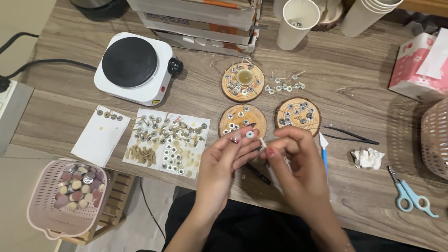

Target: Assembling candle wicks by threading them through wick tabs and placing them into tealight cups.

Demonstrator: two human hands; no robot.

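Wick [262, 143] and round metal tab [250, 135] are held just above the near edge of the wooden table [354, 79]. The tab is pinched between fingertips of the left hand [224, 161], and the short pale wick is gripped by the right hand [291, 156]; the two hands are brought close together, each closed on its small part. Judged from this, the threading of a wick into its tab is in hand, and fine alignment of the wick end with the tab's centre hole is called for next. Just beyond the hands, two wood slices [242, 119] [297, 115] carrying finished tabs are seen, with a third slice [242, 81] farther back. Left of the hands a white sheet [165, 137] is spread with tabs and wicks; black tweezers [350, 136] and blue scissors [410, 193] lie to the right. Farther left and back a white hotplate [135, 67] is set, and paper cups [296, 21] at the far edge.
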